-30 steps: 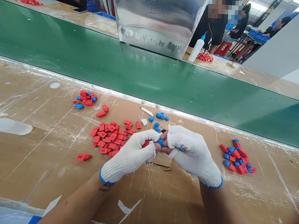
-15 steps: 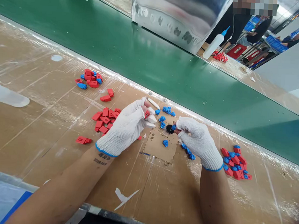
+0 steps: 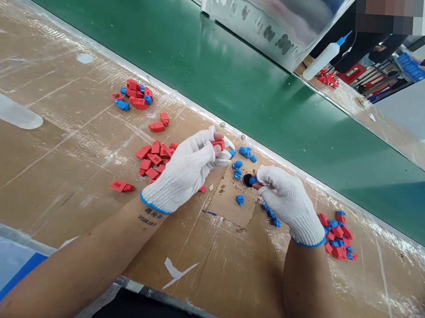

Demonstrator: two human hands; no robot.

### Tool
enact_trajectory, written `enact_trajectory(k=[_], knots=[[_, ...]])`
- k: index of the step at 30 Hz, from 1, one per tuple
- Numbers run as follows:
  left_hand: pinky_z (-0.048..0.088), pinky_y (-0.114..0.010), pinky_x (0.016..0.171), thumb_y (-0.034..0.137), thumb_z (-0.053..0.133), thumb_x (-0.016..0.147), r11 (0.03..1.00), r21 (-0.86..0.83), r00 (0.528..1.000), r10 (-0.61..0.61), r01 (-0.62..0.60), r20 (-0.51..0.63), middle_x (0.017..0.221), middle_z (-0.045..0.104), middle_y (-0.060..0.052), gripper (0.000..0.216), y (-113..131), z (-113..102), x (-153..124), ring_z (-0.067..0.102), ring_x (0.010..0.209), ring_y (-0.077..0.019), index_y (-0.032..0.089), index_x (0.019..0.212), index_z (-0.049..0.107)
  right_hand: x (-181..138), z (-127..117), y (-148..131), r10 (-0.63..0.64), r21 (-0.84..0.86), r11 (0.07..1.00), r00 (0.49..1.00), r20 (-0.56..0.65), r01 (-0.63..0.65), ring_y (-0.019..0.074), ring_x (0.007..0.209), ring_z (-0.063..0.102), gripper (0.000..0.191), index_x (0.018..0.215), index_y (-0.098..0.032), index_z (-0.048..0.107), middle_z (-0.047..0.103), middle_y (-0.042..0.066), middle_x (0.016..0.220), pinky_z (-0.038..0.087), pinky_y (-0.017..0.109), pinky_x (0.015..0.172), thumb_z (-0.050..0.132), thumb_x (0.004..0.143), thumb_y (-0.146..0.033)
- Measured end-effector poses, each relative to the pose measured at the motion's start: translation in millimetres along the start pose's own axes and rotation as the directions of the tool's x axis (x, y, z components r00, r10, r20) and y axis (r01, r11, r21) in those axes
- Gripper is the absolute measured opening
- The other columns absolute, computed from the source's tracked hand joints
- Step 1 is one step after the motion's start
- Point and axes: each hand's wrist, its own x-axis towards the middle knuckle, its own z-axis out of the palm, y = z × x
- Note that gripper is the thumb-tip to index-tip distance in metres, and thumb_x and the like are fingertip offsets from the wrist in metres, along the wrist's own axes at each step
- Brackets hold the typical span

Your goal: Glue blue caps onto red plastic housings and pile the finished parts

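Both my hands wear white knit gloves with bare fingertips. My left hand is raised a little over the table and pinches a small red plastic piece between thumb and fingers. My right hand pinches a small blue plastic piece and holds it at a small black round thing on a cardboard patch. A heap of red pieces lies under and left of my left hand. Loose blue pieces lie between my hands and the belt.
A pile of joined red-and-blue pieces lies right of my right wrist; another pile sits far left. A green conveyor belt runs behind the taped table. A shiny metal box and a white squeeze bottle stand beyond it, with people behind.
My hands, pressed together a second ago, have parted. The left lifted away with the red piece; the right brought a blue piece down to the black round thing. The camera tilted left.
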Motion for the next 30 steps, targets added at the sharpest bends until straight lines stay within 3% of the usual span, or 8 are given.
enact_trajectory(k=[3, 9, 13, 17, 27, 30], knots=[[0.06, -0.022, 0.076, 0.007, 0.074, 0.089, 1.0, 0.0, 1.0, -0.019, 0.019, 0.001, 0.087, 0.069, 0.0, 0.016, -1, -2, -1, 0.069, 0.079, -0.0099, 0.016, 0.101, 0.069, 0, -1, -1, 0.006, -0.015, 1.0, 1.0, -0.008, -0.006, 0.0159, 0.075, 0.055, 0.02, 0.079, -0.023, 0.05, 0.064, 0.0, 0.081, 0.042, 0.03, 0.072, 0.054, 0.089, -0.008], [0.055, -0.02, 0.067, 0.01, 0.075, 0.087, 0.999, 0.035, 0.999, 0.005, -0.007, 0.045, 0.083, 0.067, 0.0, 0.01, 0, -3, -1, 0.066, 0.074, -0.0094, 0.016, 0.09, 0.068, -7, -4, 4, 0.069, -0.069, 0.995, 0.994, -0.08, -0.074, 0.0177, 0.076, 0.064, 0.014, 0.084, -0.023, 0.058, 0.072, 0.003, 0.086, 0.046, 0.03, 0.07, 0.059, 0.085, -0.01], [0.053, -0.02, 0.062, 0.016, 0.077, 0.091, 0.997, 0.08, 1.0, 0.004, -0.005, 0.015, 0.082, 0.064, 0.0, 0.009, 1, 0, -2, 0.062, 0.07, -0.0095, 0.016, 0.088, 0.068, -10, -1, 10, 0.109, -0.105, 0.987, 0.988, -0.107, -0.12, 0.0181, 0.072, 0.066, 0.011, 0.091, -0.023, 0.062, 0.077, 0.005, 0.092, 0.049, 0.03, 0.067, 0.062, 0.086, -0.013], [0.051, -0.019, 0.059, 0.022, 0.078, 0.094, 0.998, 0.069, 1.0, 0.002, -0.004, 0.027, 0.078, 0.062, 0.0, 0.016, 2, 0, -2, 0.061, 0.07, -0.0098, 0.016, 0.085, 0.066, -11, 4, 12, 0.134, -0.097, 0.985, 0.988, -0.075, -0.141, 0.0219, 0.086, 0.076, 0.019, 0.099, -0.023, 0.066, 0.08, 0.008, 0.103, 0.056, 0.032, 0.074, 0.061, 0.086, -0.01], [0.059, -0.022, 0.074, 0.006, 0.079, 0.082, 0.998, 0.055, 1.0, -0.022, 0.021, 0.016, 0.088, 0.07, -0.001, 0.015, 0, -4, 1, 0.07, 0.079, -0.0103, 0.014, 0.09, 0.069, -10, 8, 15, 0.161, -0.115, 0.98, 0.986, -0.041, -0.164, 0.0245, 0.09, 0.079, 0.014, 0.096, -0.024, 0.065, 0.081, 0.007, 0.105, 0.059, 0.036, 0.078, 0.061, 0.089, -0.012], [0.06, -0.024, 0.075, 0.009, 0.082, 0.082, 0.998, 0.068, 1.0, -0.017, 0.016, 0.014, 0.087, 0.069, -0.002, 0.017, 0, -3, 1, 0.07, 0.079, -0.0107, 0.014, 0.089, 0.067, -10, 5, 12, 0.16, -0.075, 0.984, 0.985, -0.068, -0.165, 0.0238, 0.09, 0.079, 0.012, 0.095, -0.024, 0.063, 0.081, 0.006, 0.102, 0.058, 0.034, 0.075, 0.063, 0.09, -0.013]])
